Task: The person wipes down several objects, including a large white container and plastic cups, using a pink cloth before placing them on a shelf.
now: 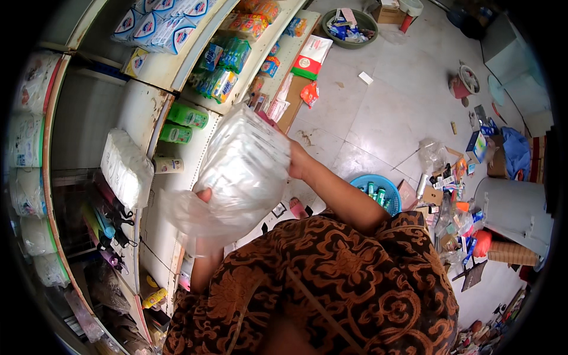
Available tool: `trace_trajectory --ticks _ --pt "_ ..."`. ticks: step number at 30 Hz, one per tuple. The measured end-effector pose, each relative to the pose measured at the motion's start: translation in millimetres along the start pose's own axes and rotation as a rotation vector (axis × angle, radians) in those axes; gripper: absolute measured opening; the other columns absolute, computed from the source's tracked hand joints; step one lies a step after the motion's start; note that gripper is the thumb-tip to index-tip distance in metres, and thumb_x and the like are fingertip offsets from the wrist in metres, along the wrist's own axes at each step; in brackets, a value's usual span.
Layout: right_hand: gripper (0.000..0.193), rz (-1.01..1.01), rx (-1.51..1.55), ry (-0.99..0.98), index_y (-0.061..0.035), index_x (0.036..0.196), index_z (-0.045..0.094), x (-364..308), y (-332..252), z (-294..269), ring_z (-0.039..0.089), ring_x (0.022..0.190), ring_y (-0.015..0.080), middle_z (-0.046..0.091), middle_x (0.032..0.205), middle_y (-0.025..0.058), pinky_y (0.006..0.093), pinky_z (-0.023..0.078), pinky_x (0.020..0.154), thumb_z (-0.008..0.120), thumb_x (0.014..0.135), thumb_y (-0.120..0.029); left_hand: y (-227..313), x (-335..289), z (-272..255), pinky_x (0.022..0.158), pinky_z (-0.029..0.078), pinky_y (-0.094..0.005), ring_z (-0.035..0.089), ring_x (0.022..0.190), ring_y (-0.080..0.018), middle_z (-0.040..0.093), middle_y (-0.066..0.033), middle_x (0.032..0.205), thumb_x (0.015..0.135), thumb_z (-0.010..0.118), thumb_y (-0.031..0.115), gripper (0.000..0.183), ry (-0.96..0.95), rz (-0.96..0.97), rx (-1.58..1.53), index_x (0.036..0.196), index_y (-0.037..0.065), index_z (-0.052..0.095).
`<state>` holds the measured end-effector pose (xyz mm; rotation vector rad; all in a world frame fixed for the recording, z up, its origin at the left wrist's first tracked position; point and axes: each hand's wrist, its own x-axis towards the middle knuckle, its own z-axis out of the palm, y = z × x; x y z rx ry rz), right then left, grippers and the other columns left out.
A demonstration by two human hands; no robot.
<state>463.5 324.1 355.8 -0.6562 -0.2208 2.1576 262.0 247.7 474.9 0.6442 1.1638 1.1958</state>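
Note:
Between my hands is a large clear plastic bag holding a stack of flat white packs (pixel 251 151), held up in front of the shelves. My right hand (pixel 297 158) grips its right side, the fingers partly hidden behind it. At the loose, crumpled end of the bag is my left hand (pixel 205 194); only its thumb tip shows clearly, and the plastic covers the rest. A similar white wrapped pack (pixel 127 168) rests on the shelf to the left, apart from my hands.
Green bottles (pixel 183 124) and a pale bottle (pixel 168 165) stand on the shelf (pixel 152 234). Soap multipacks (pixel 228 56) fill the shelves above. On the floor are a blue basket (pixel 395 190), a round dark tub (pixel 324 26) and scattered goods (pixel 452 189) to the right.

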Motion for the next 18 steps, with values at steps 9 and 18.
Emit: trace_trajectory --ticks 9,18 --pt "0.064 -0.189 -0.923 0.113 -0.0007 0.132 0.04 -28 -78 31 0.05 0.117 0.0286 0.048 0.129 0.021 0.0371 0.039 0.099 0.041 0.092 -0.05 -31 43 -42 0.098 0.041 -0.0447 0.049 0.115 -0.0334 0.049 -0.0162 0.128 0.082 0.058 0.04 0.065 -0.207 -0.308 -0.389 0.132 0.002 0.04" --pt "0.056 -1.045 -1.739 -0.051 -0.0209 0.126 0.051 -62 36 91 0.033 0.122 0.0443 0.042 0.122 0.0167 0.0632 0.008 0.107 0.062 0.071 -0.022 -89 126 -48 0.102 0.038 -0.0453 0.045 0.121 -0.0294 0.045 -0.0136 0.134 0.09 0.04 0.055 0.065 -0.59 -0.047 -0.207 0.132 0.005 0.04"
